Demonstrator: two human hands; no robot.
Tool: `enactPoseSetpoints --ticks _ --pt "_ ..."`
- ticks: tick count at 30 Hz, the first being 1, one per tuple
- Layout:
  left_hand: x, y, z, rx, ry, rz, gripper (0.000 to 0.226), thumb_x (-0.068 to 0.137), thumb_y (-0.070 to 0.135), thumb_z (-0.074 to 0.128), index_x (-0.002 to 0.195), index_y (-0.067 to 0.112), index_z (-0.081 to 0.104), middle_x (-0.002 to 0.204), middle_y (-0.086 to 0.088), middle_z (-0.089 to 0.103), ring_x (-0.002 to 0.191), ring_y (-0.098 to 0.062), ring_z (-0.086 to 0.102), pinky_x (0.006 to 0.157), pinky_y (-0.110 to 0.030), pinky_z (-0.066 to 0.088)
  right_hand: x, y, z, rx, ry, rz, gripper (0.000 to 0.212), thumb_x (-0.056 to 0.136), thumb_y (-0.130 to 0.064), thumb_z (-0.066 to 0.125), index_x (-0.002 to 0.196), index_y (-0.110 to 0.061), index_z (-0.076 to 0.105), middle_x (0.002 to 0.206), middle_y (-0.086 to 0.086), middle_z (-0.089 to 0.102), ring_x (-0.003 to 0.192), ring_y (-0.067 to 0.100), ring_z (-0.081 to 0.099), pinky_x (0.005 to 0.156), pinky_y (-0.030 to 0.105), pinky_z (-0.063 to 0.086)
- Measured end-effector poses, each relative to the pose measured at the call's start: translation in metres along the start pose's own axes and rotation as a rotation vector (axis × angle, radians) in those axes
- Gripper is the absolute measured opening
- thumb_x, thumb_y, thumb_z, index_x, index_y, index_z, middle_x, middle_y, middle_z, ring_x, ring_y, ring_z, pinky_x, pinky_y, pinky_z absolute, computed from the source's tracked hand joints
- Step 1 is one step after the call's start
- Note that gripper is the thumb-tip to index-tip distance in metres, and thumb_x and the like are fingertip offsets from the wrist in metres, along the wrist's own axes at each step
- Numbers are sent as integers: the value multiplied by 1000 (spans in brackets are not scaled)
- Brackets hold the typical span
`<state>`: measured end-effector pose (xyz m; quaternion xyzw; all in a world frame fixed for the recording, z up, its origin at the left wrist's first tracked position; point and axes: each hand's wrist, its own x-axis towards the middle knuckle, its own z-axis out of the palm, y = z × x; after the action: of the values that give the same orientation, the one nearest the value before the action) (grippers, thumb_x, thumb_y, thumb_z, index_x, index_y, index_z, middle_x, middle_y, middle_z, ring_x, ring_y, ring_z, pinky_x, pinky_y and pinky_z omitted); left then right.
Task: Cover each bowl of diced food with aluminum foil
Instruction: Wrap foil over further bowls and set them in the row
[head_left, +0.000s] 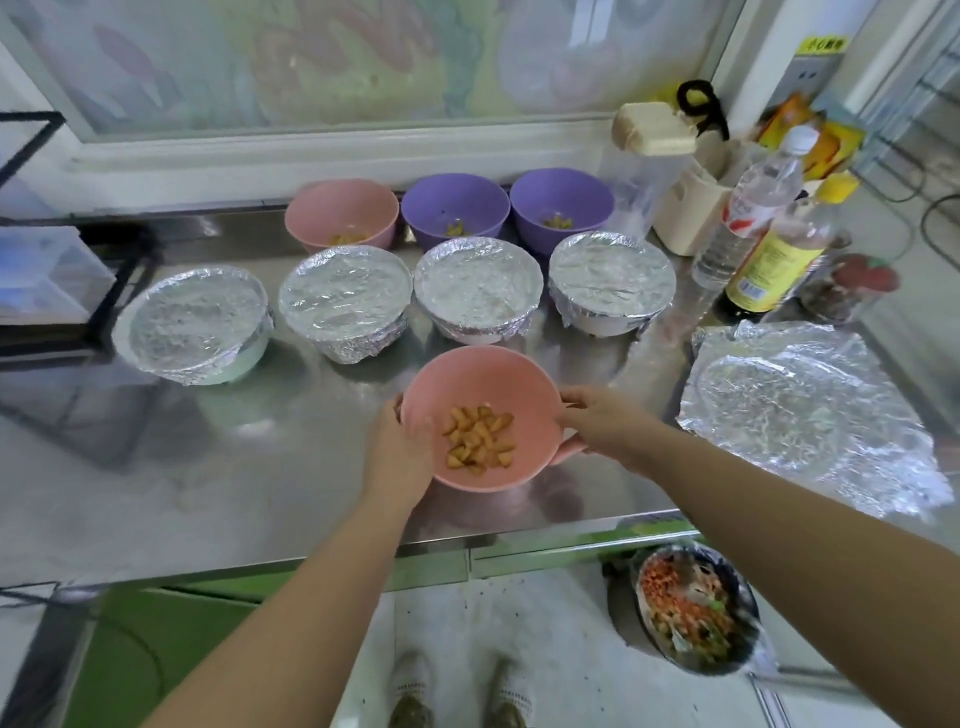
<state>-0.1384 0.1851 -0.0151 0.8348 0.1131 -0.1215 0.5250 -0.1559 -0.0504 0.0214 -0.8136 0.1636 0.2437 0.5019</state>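
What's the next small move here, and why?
Probably let go with the right hand and fetch the loose foil sheet lying to its right. The pink bowl, held by that hand and the left hand, shows diced food uncovered.

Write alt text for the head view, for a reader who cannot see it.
Left hand and right hand hold an uncovered pink bowl of diced food at a steel counter. Behind stand four foil-covered bowls, then three uncovered bowls; a foil sheet lies at right.
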Motion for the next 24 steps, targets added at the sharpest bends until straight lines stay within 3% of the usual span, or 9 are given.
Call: enactPoseSetpoints --ticks 2,4,6,8,11,13,15,18,24 --pt "-9 20 2 140 154 104 47 96 18 54 142 19 46 140 -5 51 129 -26 49 111 -46 40 -3 7 -9 -61 96 -40 28 102 -22 52 126 -21 65 113 -2 73 79 17 76 87 40 56" --pt "-19 40 9 257 239 289 46 97 16 55 143 20 47 145 -2 44 134 -22 41 108 -35 32 -9 20 -26 -259 316 -108 32 99 -27 58 130 -18 64 114 -1 72 88 15 73 93 38 54" --pt "-25 58 25 303 204 477 34 97 17 57 131 22 57 135 0 53 123 -21 50 102 -31 36 -19 38 -45 -456 507 -154 34 96 -30 60 128 -22 65 116 -4 71 101 17 66 94 37 52" --pt "-30 71 48 312 92 597 24 97 16 57 119 23 66 115 6 65 100 -17 60 93 -32 44 -29 62 -65 -678 605 -160 41 93 -34 63 133 -25 60 128 -3 64 116 21 57 99 39 46" --pt "-34 80 82 310 -88 693 20 95 14 60 109 23 72 88 13 64 72 -8 56 77 -32 47 -37 99 -85 -929 588 -26 71 90 -50 63 151 -29 35 155 -2 37 142 24 32 115 43 28" --pt "-34 81 104 328 -209 700 19 95 15 59 108 23 72 95 10 67 81 -11 61 81 -36 52 -37 122 -94 -1007 519 70 88 90 -57 61 158 -27 14 165 0 18 151 25 17 122 45 16" --pt "-33 81 120 354 -303 686 20 95 15 59 108 21 72 102 6 68 90 -12 64 88 -39 53 -35 139 -98 -1045 489 114 90 94 -56 54 160 -24 3 168 2 8 154 25 9 124 46 11" --pt "-31 84 133 384 -350 685 19 94 13 61 107 20 72 102 5 68 91 -13 64 90 -38 52 -33 148 -101 -1033 473 141 81 100 -51 47 160 -21 2 168 2 8 155 24 8 125 47 12" --pt "-28 89 136 403 -372 658 19 96 16 60 107 25 72 93 15 60 85 -7 58 86 -32 52 -39 147 -101 -1013 494 108 58 105 -29 38 159 -21 18 166 0 21 152 23 20 124 41 13"
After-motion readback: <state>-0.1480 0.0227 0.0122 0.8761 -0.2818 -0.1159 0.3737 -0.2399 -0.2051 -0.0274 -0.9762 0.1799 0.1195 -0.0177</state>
